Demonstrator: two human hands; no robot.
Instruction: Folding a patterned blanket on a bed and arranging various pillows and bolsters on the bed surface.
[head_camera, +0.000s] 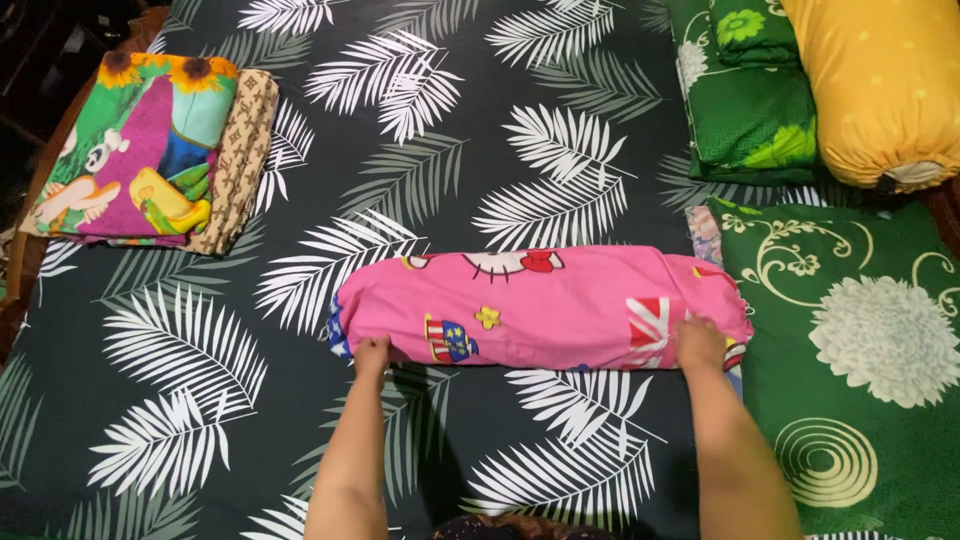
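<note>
A pink bolster pillow (545, 300) with cartoon prints lies crosswise on the dark bed sheet (430, 180) with white leaf patterns. My left hand (372, 356) presses on the near edge of its left end. My right hand (698, 344) rests on the near edge of its right end, fingers curled onto the pink cover. Both forearms reach in from the bottom of the view.
A stack of folded colourful cloths (150, 150) sits at the back left. A green flowered pillow (850, 340) lies to the right. Folded green cloths (750, 90) and a yellow bolster (880, 85) are at the back right.
</note>
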